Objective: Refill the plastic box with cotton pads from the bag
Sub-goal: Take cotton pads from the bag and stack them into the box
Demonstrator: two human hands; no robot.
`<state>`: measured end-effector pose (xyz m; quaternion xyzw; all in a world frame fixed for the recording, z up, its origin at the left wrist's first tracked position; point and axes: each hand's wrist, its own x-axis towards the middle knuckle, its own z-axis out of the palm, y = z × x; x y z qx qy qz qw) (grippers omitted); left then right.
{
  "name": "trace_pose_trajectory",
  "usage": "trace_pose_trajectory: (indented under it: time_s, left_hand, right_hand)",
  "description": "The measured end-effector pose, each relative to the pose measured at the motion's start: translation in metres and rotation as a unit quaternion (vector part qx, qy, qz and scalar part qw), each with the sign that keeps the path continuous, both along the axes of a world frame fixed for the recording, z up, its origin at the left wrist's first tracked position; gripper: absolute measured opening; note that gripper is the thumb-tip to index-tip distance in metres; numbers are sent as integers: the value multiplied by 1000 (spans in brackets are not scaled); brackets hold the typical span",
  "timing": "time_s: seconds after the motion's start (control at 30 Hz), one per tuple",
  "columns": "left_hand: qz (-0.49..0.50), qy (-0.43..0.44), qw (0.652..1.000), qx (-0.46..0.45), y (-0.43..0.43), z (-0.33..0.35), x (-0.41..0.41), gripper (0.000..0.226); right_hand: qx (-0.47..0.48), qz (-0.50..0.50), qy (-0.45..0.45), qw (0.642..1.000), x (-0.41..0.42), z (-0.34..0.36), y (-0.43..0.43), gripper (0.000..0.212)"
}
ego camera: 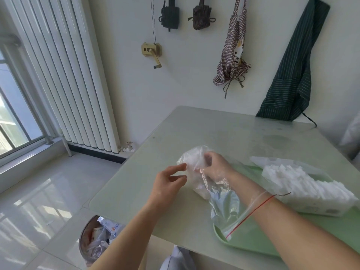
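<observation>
right hand (215, 168) inside clear bag (224, 199), curled (grip unclear) | left hand (167, 184) half-open, fingertips touching bag

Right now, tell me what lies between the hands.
Head view: the clear zip bag, its far end between left hand and right hand, which is inside it.

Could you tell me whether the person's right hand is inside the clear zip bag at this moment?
Yes, the right hand is pushed into the clear zip bag, whose red-striped opening sits around the wrist.
</observation>
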<state>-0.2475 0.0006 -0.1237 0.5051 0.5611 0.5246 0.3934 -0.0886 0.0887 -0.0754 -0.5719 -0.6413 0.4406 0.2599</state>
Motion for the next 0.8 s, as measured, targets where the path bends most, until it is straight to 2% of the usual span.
trace_pose_trajectory:
  time_s: [0.07,0.13,0.17,0.23,0.33,0.4,0.5,0.6,0.7,0.8]
  left_hand:
    - [-2,13,1000,-12,2,-1,3,57]
    - [3,37,998,-42,8,-3,6,73]
    - [4,57,997,-57,10,-4,6,82]
    - [-9,104,991,-82,19,-6,4,93]
    - [-12,180,976,-122,24,-2,11,80]
    - [-3,215,970,-113,23,4,19,87]
    - [-8,224,965,-137,21,15,31,111]
    - [-5,236,955,-181,20,25,41,127]
    - [1,257,947,-194,19,33,50,111]
    - [30,287,938,-193,19,43,54,87]
  right_hand:
    - [21,5,11,1000,2,0,-3,41]
    - [2,-30,82,996,10,2,-10,48]
    - [-4,-44,121,992,13,3,-11,40]
    - [-31,-70,207,975,20,10,-24,11]
    - [-85,-38,281,955,41,22,-46,11]
    - [-125,1,308,943,57,29,-60,15]
    - [-160,1,291,943,78,39,-75,28]
    - [-169,8,251,953,104,56,-91,17]
    - [-192,18,187,963,134,73,-105,11]
    - [-220,64,137,964,166,91,-113,19]
